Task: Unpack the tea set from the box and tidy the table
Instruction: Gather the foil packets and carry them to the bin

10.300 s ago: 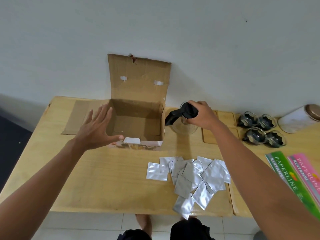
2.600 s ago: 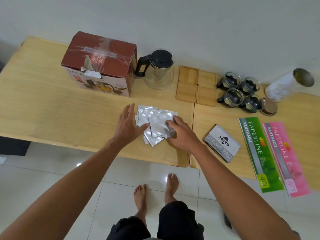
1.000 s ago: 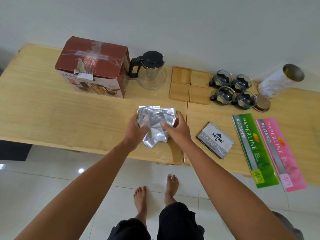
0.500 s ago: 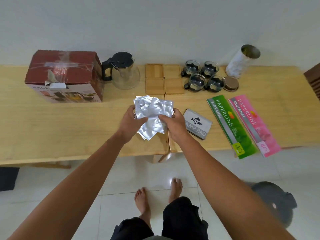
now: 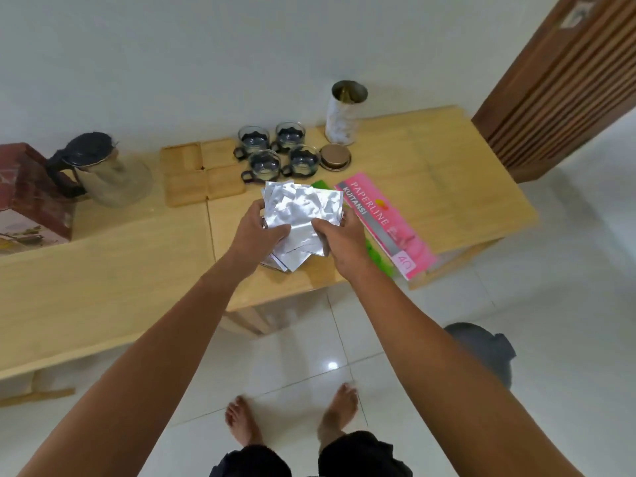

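Both hands, left (image 5: 256, 234) and right (image 5: 340, 241), gripped a stack of foil sachets (image 5: 301, 215) above the bench's (image 5: 137, 256) front edge.

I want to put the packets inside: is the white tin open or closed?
Open. The white tin stands upright with its mouth uncovered, and its lid lies on the table beside it.

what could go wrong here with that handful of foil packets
The silver foil packets are a loose, fanned stack pinched between the left hand and right hand; the lower ones could slip out onto the floor. If they go into the open tin, a stray hand might knock the glass cups beside it.
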